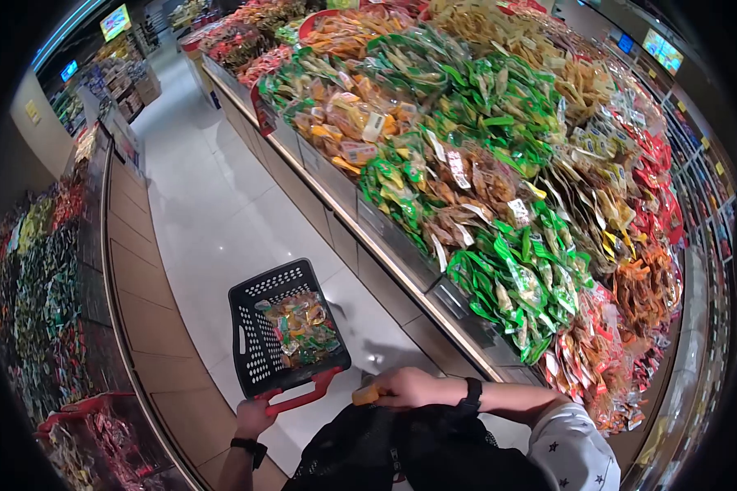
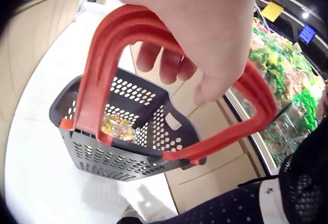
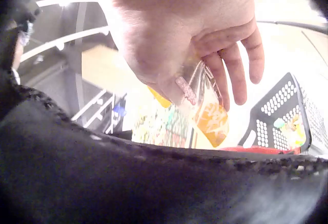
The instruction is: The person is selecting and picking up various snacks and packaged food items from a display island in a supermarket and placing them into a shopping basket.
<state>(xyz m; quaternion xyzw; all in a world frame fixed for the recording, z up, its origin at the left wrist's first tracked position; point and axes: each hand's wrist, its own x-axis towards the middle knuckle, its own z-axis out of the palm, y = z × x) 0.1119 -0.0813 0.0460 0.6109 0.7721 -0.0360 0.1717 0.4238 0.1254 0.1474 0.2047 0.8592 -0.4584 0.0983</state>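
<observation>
Black fabric (image 1: 418, 450) fills the foreground, with the right grip (image 1: 409, 387) pinching an orange packet (image 1: 365, 396) just in front of it. Nearby, the left grip (image 1: 254, 417) curls around the red handle (image 1: 299, 400) of a basket (image 1: 252, 344) with loose packets (image 1: 299, 327) inside. A slackened pinch could drop the orange packet onto the floor (image 1: 221, 188); a one-handed hold might let the basket swing against the counter (image 1: 354, 250), heaped beyond with green bags (image 1: 516, 278).

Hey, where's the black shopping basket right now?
In the head view, the black shopping basket is below and left of centre, in the aisle, its red handle gripped by the left hand and heaped packets to its right.
</observation>
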